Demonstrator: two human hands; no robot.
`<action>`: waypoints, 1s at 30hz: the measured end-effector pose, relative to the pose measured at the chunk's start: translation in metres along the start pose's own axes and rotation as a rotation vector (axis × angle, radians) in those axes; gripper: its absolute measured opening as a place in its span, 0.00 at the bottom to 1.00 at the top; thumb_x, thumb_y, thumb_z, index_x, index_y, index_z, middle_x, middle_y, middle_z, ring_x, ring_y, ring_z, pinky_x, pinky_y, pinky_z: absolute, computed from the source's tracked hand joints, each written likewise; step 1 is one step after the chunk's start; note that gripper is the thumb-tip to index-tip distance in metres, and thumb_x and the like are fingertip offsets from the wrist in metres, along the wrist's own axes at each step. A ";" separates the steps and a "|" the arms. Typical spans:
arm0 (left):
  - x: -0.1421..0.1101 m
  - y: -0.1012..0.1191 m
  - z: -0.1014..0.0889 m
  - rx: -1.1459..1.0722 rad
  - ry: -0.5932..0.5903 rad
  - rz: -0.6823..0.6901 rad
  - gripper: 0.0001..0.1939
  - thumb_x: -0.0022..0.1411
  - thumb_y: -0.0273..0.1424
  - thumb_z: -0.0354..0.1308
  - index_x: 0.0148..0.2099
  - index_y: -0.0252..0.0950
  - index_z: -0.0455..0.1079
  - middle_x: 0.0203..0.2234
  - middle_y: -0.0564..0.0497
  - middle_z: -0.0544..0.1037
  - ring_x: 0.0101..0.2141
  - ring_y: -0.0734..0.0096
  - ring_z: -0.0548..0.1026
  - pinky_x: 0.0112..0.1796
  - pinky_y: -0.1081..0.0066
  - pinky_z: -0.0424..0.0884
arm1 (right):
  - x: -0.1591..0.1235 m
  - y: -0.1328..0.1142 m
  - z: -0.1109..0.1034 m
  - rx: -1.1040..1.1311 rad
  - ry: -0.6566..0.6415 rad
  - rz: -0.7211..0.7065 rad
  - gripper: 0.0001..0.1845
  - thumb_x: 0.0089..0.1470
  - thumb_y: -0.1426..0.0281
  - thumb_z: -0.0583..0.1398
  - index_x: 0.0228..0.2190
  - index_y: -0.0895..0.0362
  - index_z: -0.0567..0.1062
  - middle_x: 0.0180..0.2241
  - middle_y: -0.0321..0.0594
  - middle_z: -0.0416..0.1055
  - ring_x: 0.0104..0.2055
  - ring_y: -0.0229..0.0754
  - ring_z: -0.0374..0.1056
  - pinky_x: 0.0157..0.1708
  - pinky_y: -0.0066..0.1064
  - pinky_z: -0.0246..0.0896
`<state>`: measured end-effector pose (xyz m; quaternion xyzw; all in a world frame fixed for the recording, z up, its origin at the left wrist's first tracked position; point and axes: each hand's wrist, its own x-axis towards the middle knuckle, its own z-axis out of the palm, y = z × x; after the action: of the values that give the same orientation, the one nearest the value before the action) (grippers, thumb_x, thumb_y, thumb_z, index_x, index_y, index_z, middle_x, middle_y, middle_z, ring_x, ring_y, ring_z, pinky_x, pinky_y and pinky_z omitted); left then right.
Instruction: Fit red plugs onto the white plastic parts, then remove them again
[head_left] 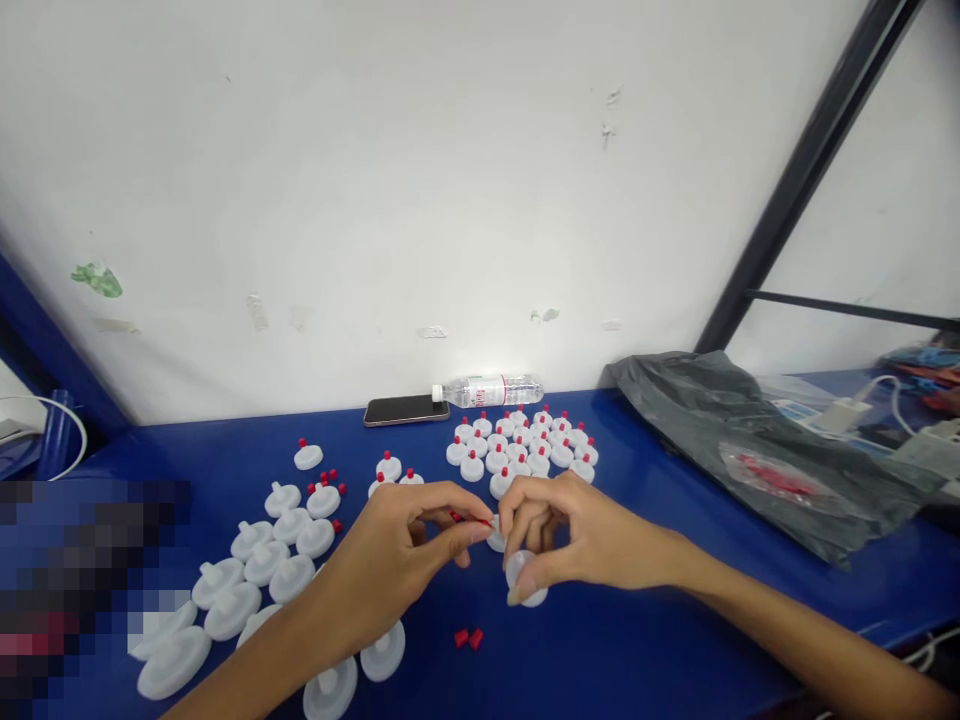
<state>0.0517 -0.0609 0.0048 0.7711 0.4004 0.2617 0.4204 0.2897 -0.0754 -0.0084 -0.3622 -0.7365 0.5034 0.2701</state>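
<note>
My left hand [409,555] pinches a small red cap [455,517] between thumb and forefinger. My right hand [574,540] is closed on a white plastic disc [525,580] held just above the blue table [675,610]. The two hands meet fingertip to fingertip over the table's middle. Two loose red caps [468,637] lie on the table just below the hands. White discs without caps [262,565] lie in a spread to the left. A cluster of discs with red caps [521,445] stands behind the hands.
A phone [406,409] and a lying water bottle [491,389] rest against the white wall. A grey plastic bag [757,450] with red parts inside covers the right side. Cables and a charger [847,412] lie far right. A black post [810,160] slants upward.
</note>
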 end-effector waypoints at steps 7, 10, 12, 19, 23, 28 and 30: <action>-0.003 0.010 0.006 0.006 -0.099 0.023 0.09 0.64 0.38 0.62 0.37 0.40 0.81 0.26 0.55 0.81 0.25 0.76 0.73 0.26 0.77 0.64 | 0.003 0.003 0.009 0.083 0.008 0.053 0.30 0.40 0.67 0.76 0.36 0.53 0.63 0.28 0.31 0.78 0.28 0.39 0.75 0.26 0.25 0.64; -0.003 0.008 0.009 0.031 -0.129 0.086 0.09 0.64 0.37 0.61 0.37 0.41 0.81 0.28 0.55 0.82 0.28 0.75 0.75 0.27 0.77 0.64 | 0.003 0.001 0.012 0.095 0.015 0.043 0.29 0.41 0.67 0.76 0.35 0.53 0.62 0.26 0.31 0.78 0.27 0.39 0.74 0.26 0.26 0.64; -0.004 0.006 0.012 0.051 -0.144 0.113 0.08 0.65 0.36 0.60 0.38 0.42 0.81 0.28 0.56 0.82 0.27 0.76 0.75 0.27 0.78 0.64 | 0.003 -0.001 0.013 0.105 0.027 0.044 0.28 0.42 0.67 0.75 0.35 0.53 0.62 0.26 0.31 0.78 0.27 0.40 0.75 0.26 0.26 0.64; -0.003 0.006 0.009 0.091 -0.023 0.082 0.07 0.63 0.36 0.61 0.39 0.43 0.81 0.31 0.55 0.82 0.25 0.76 0.75 0.26 0.76 0.66 | 0.004 0.004 0.009 0.122 0.067 -0.065 0.29 0.39 0.69 0.77 0.39 0.53 0.68 0.32 0.32 0.77 0.33 0.39 0.75 0.35 0.31 0.70; 0.000 0.001 0.003 -0.050 -0.007 0.113 0.09 0.65 0.39 0.61 0.39 0.42 0.81 0.33 0.54 0.81 0.28 0.75 0.77 0.27 0.75 0.67 | 0.004 0.008 0.008 -0.135 0.218 -0.242 0.27 0.41 0.67 0.76 0.41 0.53 0.71 0.37 0.33 0.76 0.37 0.38 0.73 0.40 0.30 0.69; -0.001 -0.001 0.001 -0.134 -0.004 0.089 0.11 0.59 0.41 0.67 0.41 0.42 0.79 0.43 0.51 0.79 0.35 0.72 0.75 0.28 0.75 0.67 | 0.002 0.014 0.008 -0.652 0.375 -0.621 0.18 0.55 0.68 0.70 0.45 0.52 0.73 0.39 0.36 0.79 0.39 0.39 0.71 0.40 0.31 0.68; -0.003 -0.002 0.001 -0.202 -0.042 0.030 0.23 0.56 0.40 0.70 0.54 0.47 0.73 0.50 0.51 0.75 0.36 0.72 0.75 0.33 0.73 0.71 | 0.000 0.014 0.008 -0.781 0.418 -0.770 0.18 0.58 0.70 0.68 0.49 0.54 0.73 0.40 0.38 0.80 0.41 0.40 0.71 0.42 0.32 0.69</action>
<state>0.0502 -0.0632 0.0023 0.7361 0.3515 0.2904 0.5003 0.2869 -0.0766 -0.0239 -0.2330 -0.8770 -0.0218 0.4197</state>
